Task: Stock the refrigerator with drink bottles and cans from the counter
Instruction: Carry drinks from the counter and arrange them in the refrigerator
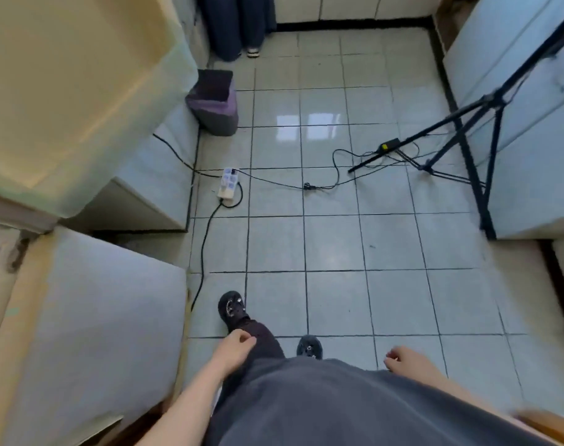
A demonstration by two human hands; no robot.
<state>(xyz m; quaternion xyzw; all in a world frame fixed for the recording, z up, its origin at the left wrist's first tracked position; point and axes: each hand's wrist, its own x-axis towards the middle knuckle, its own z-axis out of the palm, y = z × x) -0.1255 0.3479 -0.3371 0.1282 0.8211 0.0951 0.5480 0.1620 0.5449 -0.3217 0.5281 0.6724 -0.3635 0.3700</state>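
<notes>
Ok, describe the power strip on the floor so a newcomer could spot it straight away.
Start with the pale tiled floor and follow its left edge, along the low cabinets. A little nearer the camera than the purple waste bin lies the power strip. It is the only white oblong block there, with black cables running from it.

No legible text, label or number anywhere.

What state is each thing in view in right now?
left hand: loosely curled, holding nothing
right hand: loosely curled, holding nothing
bin: upright, open top, purple liner
power strip: flat on floor, a plug in it
tripod: standing, legs spread
</notes>
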